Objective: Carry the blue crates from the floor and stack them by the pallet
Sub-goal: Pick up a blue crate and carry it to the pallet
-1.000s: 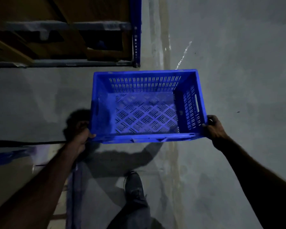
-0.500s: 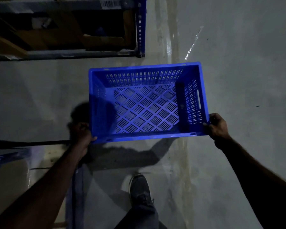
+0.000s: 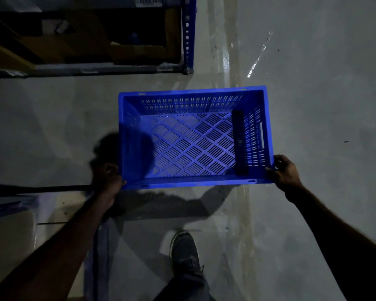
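Observation:
A blue perforated crate (image 3: 193, 135) hangs above the grey floor, held level in front of me. Inside it is bare except for a dark strip (image 3: 240, 142) lying against its right wall. My left hand (image 3: 109, 179) grips the crate's near left corner, fingers curled round the rim. My right hand (image 3: 284, 172) grips the near right corner the same way. The crate's shadow falls on the floor just below and toward me.
A blue-posted storage rack (image 3: 188, 33) with cardboard on its low shelf stands at the top left. A dark bar (image 3: 37, 189) and a blue plastic-wrapped edge (image 3: 7, 208) lie at the left. My shoe (image 3: 185, 250) is on the floor below the crate.
The crate has tilted level, so its far wall now shows less and its floor more. The rack has slid up and out of the frame as I walk forward. Both grips are unchanged.

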